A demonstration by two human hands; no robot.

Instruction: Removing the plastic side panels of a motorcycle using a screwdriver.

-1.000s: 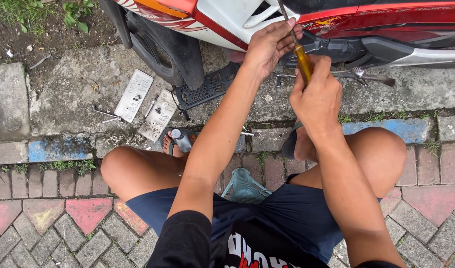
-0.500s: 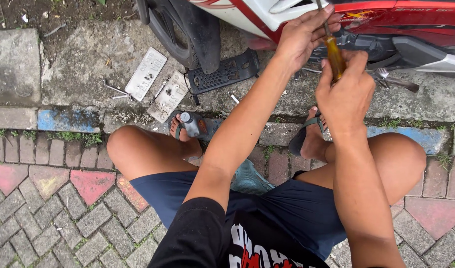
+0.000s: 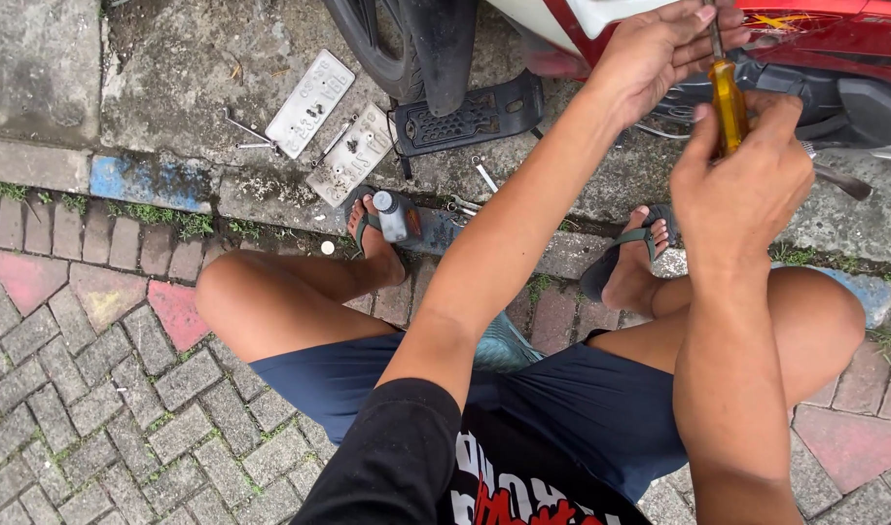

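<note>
I squat on a brick pavement facing a red and white scooter (image 3: 835,39). My right hand (image 3: 747,185) is closed around the amber handle of a screwdriver (image 3: 728,97) that points up at the scooter's body. My left hand (image 3: 659,53) reaches to the scooter panel, its fingertips pinching the screwdriver's metal shaft near the tip. The tip itself is hidden at the frame's top edge.
A black footrest plate (image 3: 470,117) lies under the rear wheel (image 3: 368,39). Two grey number plates (image 3: 314,102) and loose wrenches (image 3: 246,131) lie on the concrete. A small spray can (image 3: 392,216) rests by my left sandal. A teal stool (image 3: 509,345) sits under me.
The view has shifted so the scooter and my hands sit further right and higher. Both hands keep the same hold on the screwdriver.
</note>
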